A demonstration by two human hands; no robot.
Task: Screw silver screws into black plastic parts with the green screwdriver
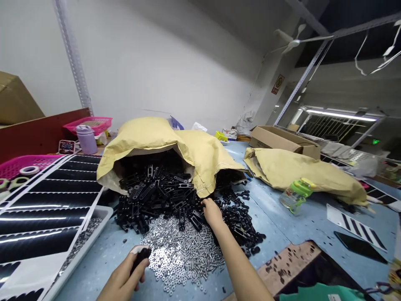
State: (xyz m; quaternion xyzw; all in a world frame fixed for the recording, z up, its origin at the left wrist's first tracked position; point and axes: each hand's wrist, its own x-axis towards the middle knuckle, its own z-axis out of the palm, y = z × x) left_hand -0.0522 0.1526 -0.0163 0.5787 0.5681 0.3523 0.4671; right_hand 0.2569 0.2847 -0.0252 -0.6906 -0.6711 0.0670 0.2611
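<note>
The left hand (127, 274) has its grip pinching a small black part (142, 255) beside the loose silver nuts (171, 271). The right hand (213, 213) reaches into the heaped black pieces (156, 194); whether its grip holds one, I cannot tell. Screws (205, 248) lie between the hands. Behind, two yellow paper bags (147, 131) gape on the blue counter (269, 221), a green-lidded bottle (296, 195) to their right.

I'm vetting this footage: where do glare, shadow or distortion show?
Head view: white glare streaks cross the black strips; glints dot the small metal pieces; shadow swallows detail inside the larger paper bag; the slanted post may reflect lens distortion.
</note>
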